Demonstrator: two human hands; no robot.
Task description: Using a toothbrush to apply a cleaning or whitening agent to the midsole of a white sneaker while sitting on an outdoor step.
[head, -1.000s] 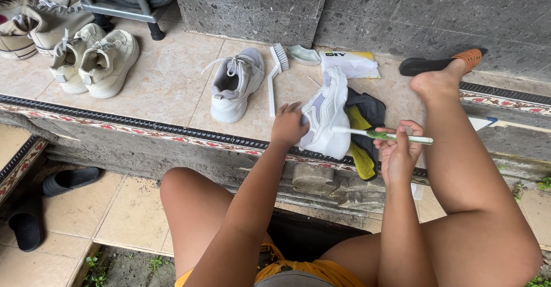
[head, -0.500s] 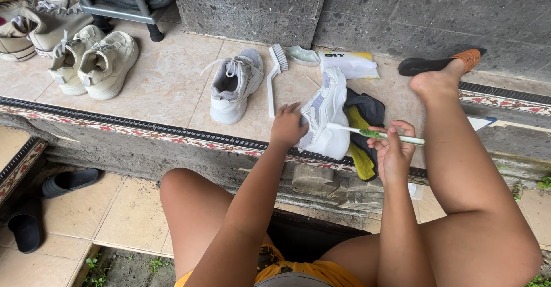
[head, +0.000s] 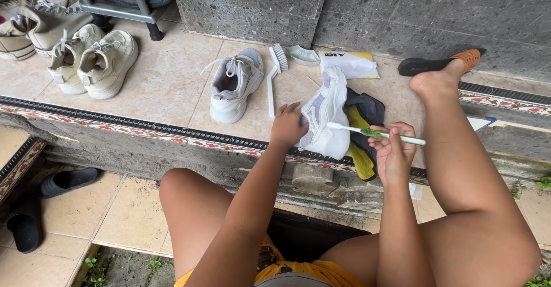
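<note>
The left hand (head: 288,125) rests on the white sneaker (head: 325,115), its grip closed lightly over the shoe's side to steady it on the tiled step (head: 166,86); the right hand (head: 393,149), just right of that sneaker, pinches a white-and-green toothbrush (head: 376,132), whose head touches the shoe's upper; a dark-and-yellow cloth (head: 361,132) lies beneath and right of the sneaker; its grey-white mate (head: 235,83) stands left of it, a long-handled scrub brush (head: 273,72) between them; scrubbing looks midway, judging by the brush on the shoe; the mate seems untouched.
</note>
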